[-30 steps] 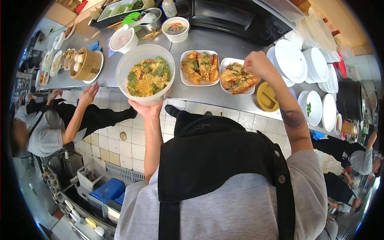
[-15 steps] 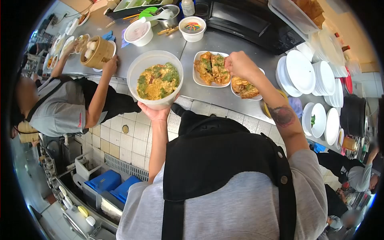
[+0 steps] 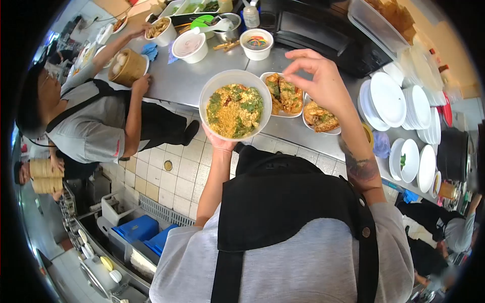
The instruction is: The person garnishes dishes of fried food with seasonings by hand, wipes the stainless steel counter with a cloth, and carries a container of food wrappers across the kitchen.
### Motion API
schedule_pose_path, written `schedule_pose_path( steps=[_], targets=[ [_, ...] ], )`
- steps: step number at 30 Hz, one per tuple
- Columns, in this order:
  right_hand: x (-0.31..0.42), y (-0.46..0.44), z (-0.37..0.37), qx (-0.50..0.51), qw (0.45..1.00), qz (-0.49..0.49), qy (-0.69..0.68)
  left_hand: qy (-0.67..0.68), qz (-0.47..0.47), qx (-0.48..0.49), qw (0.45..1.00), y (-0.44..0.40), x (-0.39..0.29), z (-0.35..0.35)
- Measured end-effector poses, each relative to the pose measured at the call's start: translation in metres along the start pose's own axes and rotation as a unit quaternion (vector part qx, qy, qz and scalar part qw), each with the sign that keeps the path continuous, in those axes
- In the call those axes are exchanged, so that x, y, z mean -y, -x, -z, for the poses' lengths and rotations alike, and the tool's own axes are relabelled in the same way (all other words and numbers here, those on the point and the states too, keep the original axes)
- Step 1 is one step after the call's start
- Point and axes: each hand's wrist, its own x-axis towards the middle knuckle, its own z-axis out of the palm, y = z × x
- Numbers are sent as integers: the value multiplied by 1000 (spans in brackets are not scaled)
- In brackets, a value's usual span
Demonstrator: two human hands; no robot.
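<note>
My left hand (image 3: 220,140) supports a clear round tub (image 3: 204,101) from below and the side. Golden crumbs and chopped green herbs (image 3: 236,110) fill it. Raised above the counter, my right hand (image 3: 317,81) has its fingers apart, with nothing visible between them. Beneath and beside it are two white dishes of fried food: the left one (image 3: 289,96) is partly covered by my hand, and the right one (image 3: 319,119) lies near my wrist. The tub's right rim is close to the left dish.
Left, a person (image 3: 93,113) stands by a bamboo steamer (image 3: 129,67) and reaches toward a tub of food (image 3: 160,31). Behind are a lidded tub (image 3: 190,46) and a tub of rubber bands (image 3: 256,44). White plates (image 3: 388,99) and bowls (image 3: 409,160) stand right.
My left hand has brought the tub right, closer to the dishes. My right hand has lifted off the food and its fingers have spread. The person at left now reaches farther over the counter.
</note>
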Motion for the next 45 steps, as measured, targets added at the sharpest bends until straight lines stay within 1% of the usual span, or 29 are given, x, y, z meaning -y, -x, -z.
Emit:
schedule_pose_path(
  steps=[1,2,3,4,5,6,7,9,12,13,18,20,22,24,25,26,27,28,29,30,32,33,34,35,36,37,39,42,45],
  targets=[
    [13,6,8,26,999,18,44,48,22,0,999,-1,-5,6],
    [16,15,15,5,999,-13,50,97,49,-1,994,-3,-2,12],
    [18,27,26,-20,997,-47,60,-99,35,-21,994,3,9,-13],
    [16,43,41,-48,993,-84,73,-125,88,1,988,0,14,-12],
    [3,65,57,-70,981,-163,81,-17,141,21,990,2,20,-10],
    [-37,97,73,-119,969,-195,99,92,193,34,976,6,33,-15],
    [-67,128,87,-158,956,-220,116,94,199,56,974,7,41,-15],
    [-101,183,103,-108,884,-356,283,81,196,100,972,15,57,-23],
    [-160,249,81,-90,893,-305,317,60,193,74,977,17,56,-30],
    [-168,257,72,-94,894,-291,329,15,190,70,979,18,55,-39],
    [-200,289,51,-129,897,-230,355,-49,176,79,980,8,37,-52],
    [-172,292,57,-147,896,-287,305,-62,172,69,981,10,34,-58],
    [-150,299,75,-168,923,-278,206,-65,188,83,976,11,33,-59],
    [-99,284,95,-199,901,-377,76,-77,202,81,973,16,37,-66],
    [-112,296,97,-257,915,-310,5,-64,218,60,972,17,39,-69],
    [-83,280,107,-261,912,-317,16,-81,220,29,972,17,41,-68],
    [-59,267,114,-263,917,-300,-24,-97,222,-2,970,16,42,-65],
    [-36,250,114,-288,920,-257,-61,-114,224,-33,967,15,42,-61],
    [-17,235,111,-281,933,-221,-46,-31,239,-37,970,13,40,-46],
    [0,220,106,-269,946,-180,-29,-115,277,22,954,9,45,-49],
    [34,191,85,-265,952,-145,-49,-113,275,-1,955,11,65,-59],
    [57,180,77,-227,956,-177,-55,-77,291,52,952,13,70,-54],
    [70,173,70,-202,968,-151,3,-59,311,113,942,19,81,-61],
    [76,168,63,-192,973,-128,14,-277,232,6,932,28,95,-72],
    [80,166,55,-181,977,-108,27,-38,349,62,934,27,97,-59],
    [85,166,50,-174,978,-96,57,-190,302,31,934,39,109,-73],
    [97,170,46,-157,977,-78,117,-133,365,39,920,48,120,-76],
    [113,181,44,-132,970,-123,166,-126,405,58,904,59,135,-79],
    [113,193,37,-205,955,-134,165,-131,430,59,891,64,144,-92]
  ],
)
